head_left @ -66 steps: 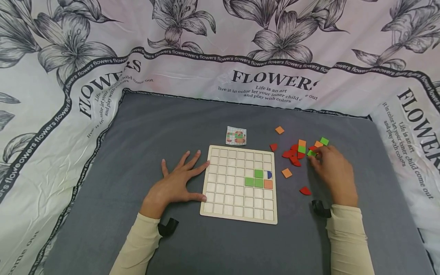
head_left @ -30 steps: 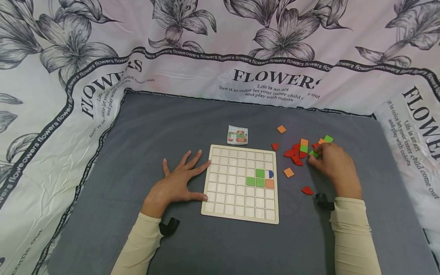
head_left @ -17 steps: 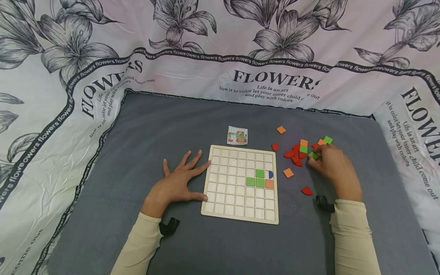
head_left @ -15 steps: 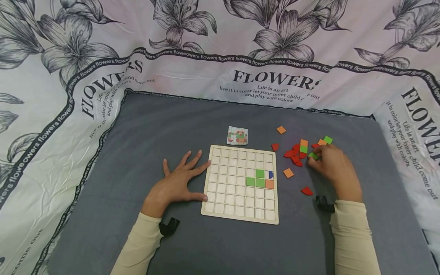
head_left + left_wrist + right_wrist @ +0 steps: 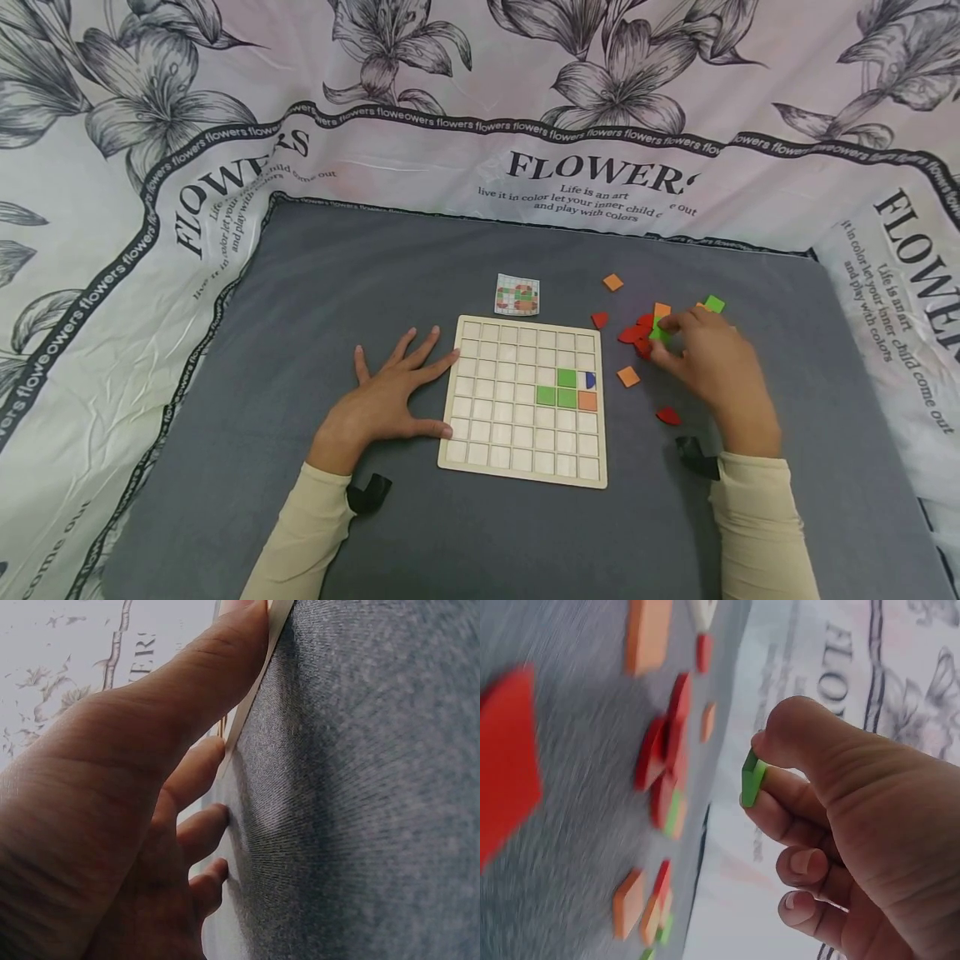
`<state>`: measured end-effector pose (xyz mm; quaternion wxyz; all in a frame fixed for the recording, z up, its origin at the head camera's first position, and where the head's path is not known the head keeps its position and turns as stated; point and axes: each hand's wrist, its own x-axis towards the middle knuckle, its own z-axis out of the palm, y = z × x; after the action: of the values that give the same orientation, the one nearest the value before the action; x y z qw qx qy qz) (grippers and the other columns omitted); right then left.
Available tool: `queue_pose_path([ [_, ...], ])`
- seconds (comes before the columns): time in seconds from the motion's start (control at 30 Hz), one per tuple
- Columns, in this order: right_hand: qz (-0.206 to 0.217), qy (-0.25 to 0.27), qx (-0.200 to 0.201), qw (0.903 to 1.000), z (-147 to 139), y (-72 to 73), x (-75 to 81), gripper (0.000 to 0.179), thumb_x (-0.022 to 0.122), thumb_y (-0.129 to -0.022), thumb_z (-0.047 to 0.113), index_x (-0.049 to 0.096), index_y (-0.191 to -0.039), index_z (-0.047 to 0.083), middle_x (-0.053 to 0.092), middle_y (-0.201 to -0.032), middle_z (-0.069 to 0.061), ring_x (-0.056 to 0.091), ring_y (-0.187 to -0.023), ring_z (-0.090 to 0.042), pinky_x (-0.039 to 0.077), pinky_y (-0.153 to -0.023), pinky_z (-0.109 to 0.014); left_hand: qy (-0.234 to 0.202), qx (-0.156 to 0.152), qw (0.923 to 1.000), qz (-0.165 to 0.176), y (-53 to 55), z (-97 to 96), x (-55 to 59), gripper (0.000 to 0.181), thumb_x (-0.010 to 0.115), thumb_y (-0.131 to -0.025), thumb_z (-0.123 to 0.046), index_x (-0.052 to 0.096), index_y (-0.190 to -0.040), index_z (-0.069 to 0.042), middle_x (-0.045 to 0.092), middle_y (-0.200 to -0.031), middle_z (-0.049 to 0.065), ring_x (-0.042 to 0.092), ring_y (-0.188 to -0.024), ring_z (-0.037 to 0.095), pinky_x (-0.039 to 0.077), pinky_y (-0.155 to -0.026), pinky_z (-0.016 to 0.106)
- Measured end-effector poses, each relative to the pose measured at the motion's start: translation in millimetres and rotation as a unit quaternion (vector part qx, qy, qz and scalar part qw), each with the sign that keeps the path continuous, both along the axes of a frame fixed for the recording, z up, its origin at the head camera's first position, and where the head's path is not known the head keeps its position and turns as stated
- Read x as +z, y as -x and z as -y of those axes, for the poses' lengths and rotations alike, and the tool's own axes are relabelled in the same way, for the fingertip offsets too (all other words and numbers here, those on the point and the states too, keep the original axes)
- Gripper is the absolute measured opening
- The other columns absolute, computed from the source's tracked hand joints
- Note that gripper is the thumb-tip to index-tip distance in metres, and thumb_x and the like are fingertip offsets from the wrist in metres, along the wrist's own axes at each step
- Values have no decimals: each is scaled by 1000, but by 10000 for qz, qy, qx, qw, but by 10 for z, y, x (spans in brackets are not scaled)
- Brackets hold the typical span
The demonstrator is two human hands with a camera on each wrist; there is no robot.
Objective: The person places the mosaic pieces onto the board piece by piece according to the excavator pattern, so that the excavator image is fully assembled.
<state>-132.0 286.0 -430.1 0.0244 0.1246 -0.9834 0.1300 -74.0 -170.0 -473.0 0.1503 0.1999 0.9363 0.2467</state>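
My left hand (image 5: pixel 375 408) lies with spread fingers at the left side of the wooden grid board (image 5: pixel 480 476), thumb and index fingertip touching its edge. In the left wrist view, the thumb (image 5: pixel 202 667) is against the board's pale rim. My right hand (image 5: pixel 720 367) pinches a small green square tile (image 5: pixel 751 780) between thumb and finger, raised off the cloth in the right wrist view. The hand is over the loose pile, beside red tiles (image 5: pixel 632 335) and an orange tile (image 5: pixel 662 309). On the board sit several green tiles (image 5: pixel 566 378), an orange-pink tile (image 5: pixel 587 401) and a blue half-round (image 5: pixel 590 380).
A small printed pattern card (image 5: pixel 517 295) lies behind the board. Loose orange tiles (image 5: pixel 628 377) and a red quarter-round tile (image 5: pixel 668 416) lie right of the board. Another green tile (image 5: pixel 714 304) is behind the right hand. Flower-printed cloth (image 5: pixel 420 158) borders the grey table surface.
My right hand has picked up a green tile from the right part of the pile and moved left with it. My left hand and the board stay in place.
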Motion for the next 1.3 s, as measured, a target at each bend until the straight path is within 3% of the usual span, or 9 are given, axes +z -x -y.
queue_pose_path([
  [0.27, -470, 104, 411, 9980, 350, -98, -3, 24, 76, -91, 15, 73, -110, 1, 67, -104, -14, 60, -80, -27, 52, -61, -47, -12, 16, 10000, 57, -13, 2, -14, 112, 87, -75, -68, 34, -167, -34, 12, -178, 1, 1, -165, 35, -15, -107, 87],
  [0.47, -639, -32, 788, 9948, 580, -141, -8, 26, 79, -91, 17, 72, -110, 0, 67, -104, -13, 64, -86, -28, 56, -69, -48, 4, 9, 10000, 76, -18, 4, -14, 112, 86, -76, -68, 32, -168, -35, 10, -178, -1, 0, -165, 34, -17, -108, 87],
  [0.63, -813, -97, 1125, 9903, 726, -149, -78, 27, 81, -89, 16, 72, -109, -1, 65, -101, -13, 63, -80, -26, 55, -65, -44, -1, 13, 10000, 63, -17, 7, -9, 112, 87, -75, -68, 33, -168, -35, 11, -178, 0, 0, -165, 35, -16, -107, 87],
  [1.03, -940, -30, 1484, 9844, 966, -216, -61, 27, 82, -89, 20, 75, -110, 3, 65, -99, -9, 58, -74, -22, 52, -59, -39, 26, -16, 10000, 48, -13, 2, -25, 112, 86, -76, -68, 32, -168, -35, 10, -179, 0, 0, -165, 35, -15, -107, 87],
  [1.3, -1055, 24, 1787, 9782, 1080, -254, -48, 26, 83, -88, 17, 74, -108, 3, 69, -103, -10, 65, -81, -24, 57, -67, -39, -22, -16, 10000, -54, -4, 1, -19, 111, 87, -75, -67, 35, -167, -33, 13, -178, 2, 3, -164, 37, -12, -106, 89],
])
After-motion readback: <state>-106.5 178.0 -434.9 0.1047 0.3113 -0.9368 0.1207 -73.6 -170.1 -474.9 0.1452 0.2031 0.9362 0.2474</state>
